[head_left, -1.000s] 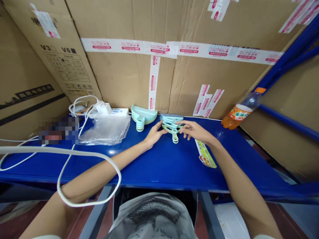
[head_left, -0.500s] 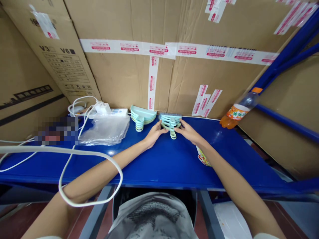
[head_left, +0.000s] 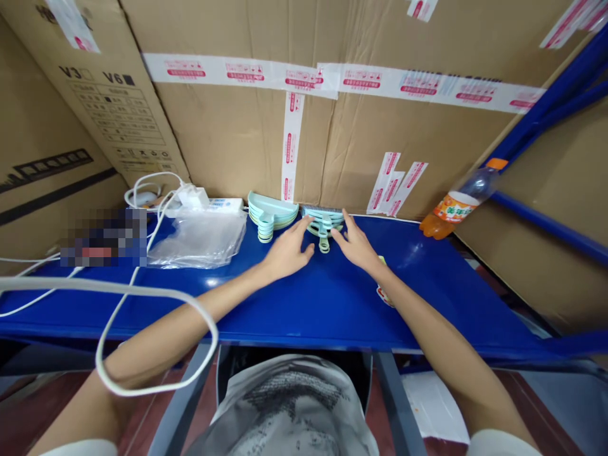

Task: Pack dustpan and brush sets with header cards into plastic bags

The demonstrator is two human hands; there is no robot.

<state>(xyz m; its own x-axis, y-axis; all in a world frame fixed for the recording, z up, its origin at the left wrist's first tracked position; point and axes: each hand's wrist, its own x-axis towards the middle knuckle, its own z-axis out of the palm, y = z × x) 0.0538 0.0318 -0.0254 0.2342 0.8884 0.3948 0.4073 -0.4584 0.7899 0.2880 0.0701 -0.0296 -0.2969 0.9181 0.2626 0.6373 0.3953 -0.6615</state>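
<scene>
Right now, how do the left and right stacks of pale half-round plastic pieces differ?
The right stack lies between the left hand and right hand; the left stack lies outside them. The left stack's back edge looks pale, the right stack's grey-blue. Both stacks' handles point toward the person.

My right stack (head_left: 325,227) and left stack (head_left: 273,208): smooth plastic. Desk (head_left: 304,310) glossy, smooth. Bags (head_left: 202,240) crinkled clear film. Cardboard (head_left: 232,133) matt, creased.

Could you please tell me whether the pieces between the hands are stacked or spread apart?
Stacked: the pastel pieces lie in overlapping layers.
</scene>
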